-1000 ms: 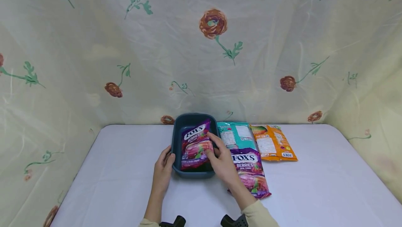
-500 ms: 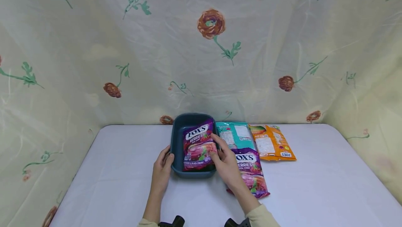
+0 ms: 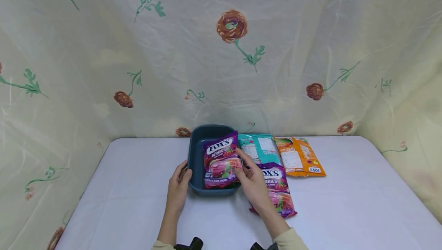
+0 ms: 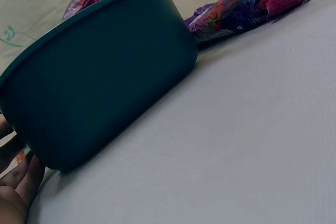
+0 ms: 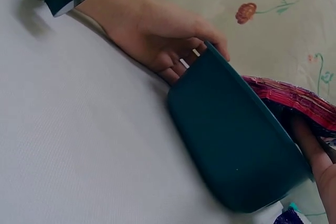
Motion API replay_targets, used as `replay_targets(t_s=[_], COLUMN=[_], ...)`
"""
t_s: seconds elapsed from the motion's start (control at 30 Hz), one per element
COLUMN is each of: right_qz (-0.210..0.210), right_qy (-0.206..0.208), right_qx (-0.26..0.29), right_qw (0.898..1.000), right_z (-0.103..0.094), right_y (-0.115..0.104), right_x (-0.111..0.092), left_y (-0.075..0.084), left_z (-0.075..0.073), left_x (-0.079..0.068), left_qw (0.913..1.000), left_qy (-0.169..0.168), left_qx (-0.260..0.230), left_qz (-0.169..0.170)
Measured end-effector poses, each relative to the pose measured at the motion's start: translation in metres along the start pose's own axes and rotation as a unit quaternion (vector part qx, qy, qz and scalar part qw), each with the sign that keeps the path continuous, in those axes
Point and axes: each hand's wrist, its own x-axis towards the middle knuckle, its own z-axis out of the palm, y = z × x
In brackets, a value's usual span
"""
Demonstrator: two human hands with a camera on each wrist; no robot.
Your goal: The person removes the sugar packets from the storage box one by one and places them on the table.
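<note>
A dark teal plastic tub [image 3: 195, 161] stands toward the back of the table. My left hand [image 3: 178, 186] grips its left side; in the right wrist view that hand's thumb [image 5: 214, 38] lies at the rim with the fingers against the outer wall. Over the tub's opening, a purple Fox's Berries candy bag [image 3: 221, 161] tilts to the right and overlaps the right rim. My right hand [image 3: 253, 184] holds this bag by its right edge, thumb on top and the other fingers partly hidden underneath. The left wrist view shows the tub's outer wall [image 4: 110, 77].
Right of the tub lie a teal candy bag [image 3: 257, 149] and an orange candy bag [image 3: 300, 158]. Nearer me, a second purple candy bag [image 3: 281, 196] is partly covered by my right hand and forearm. A flowered curtain [image 3: 165, 69] hangs behind the white table [image 3: 127, 204].
My right hand has shifted a little to the right with the purple candy bag, bringing it from mid-tub to the right rim. The left hand and tub have stayed in place.
</note>
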Motion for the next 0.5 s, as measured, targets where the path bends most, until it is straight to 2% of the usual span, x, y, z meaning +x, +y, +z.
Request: replay_targets(t_s=[0.17, 0.33, 0.5], right_qz=[0.011, 0.020, 0.032], right_qy=[0.013, 0.014, 0.023], right_qx=[0.005, 0.028, 0.020], right_qw=[1.000, 0.999, 0.999], right_z=[-0.005, -0.012, -0.018], right_y=[0.000, 0.002, 0.007], right_x=[-0.003, -0.006, -0.008], left_y=[0.000, 0.001, -0.001], left_z=[0.000, 0.000, -0.001], left_x=[-0.001, -0.001, 0.000], left_qw=[1.0000, 0.9999, 0.9998], left_qy=[0.000, 0.001, -0.004], left_qx=[-0.001, -0.003, -0.011], left_qz=[-0.005, 0.012, 0.019])
